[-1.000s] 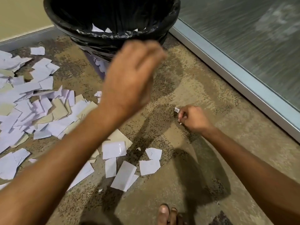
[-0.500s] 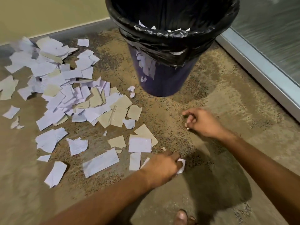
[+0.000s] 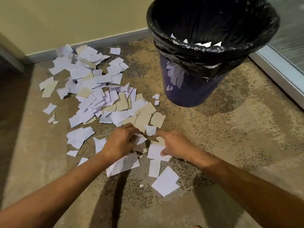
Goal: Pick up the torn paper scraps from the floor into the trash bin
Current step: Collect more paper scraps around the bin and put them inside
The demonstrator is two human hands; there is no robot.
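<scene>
Several torn white and tan paper scraps [image 3: 92, 89] lie spread over the mottled floor, from the wall down to my hands. My left hand [image 3: 121, 142] is low over the near scraps, its fingers curled around a small bunch of white and tan pieces. My right hand [image 3: 174, 146] rests beside it on a white scrap [image 3: 155, 152], thumb and fingers bent onto the paper. The dark trash bin [image 3: 194, 89] with a black liner stands upright at the upper right, with a few white scraps visible inside.
A beige wall with a grey baseboard [image 3: 98, 42] runs behind the pile. A metal-framed glass panel [image 3: 279, 69] borders the floor on the right. More loose scraps [image 3: 166, 181] lie just below my hands.
The view has shifted so the bin sits farther right. My right hand moved left to the scraps beside my left hand. My left hand moved up and gathered paper.
</scene>
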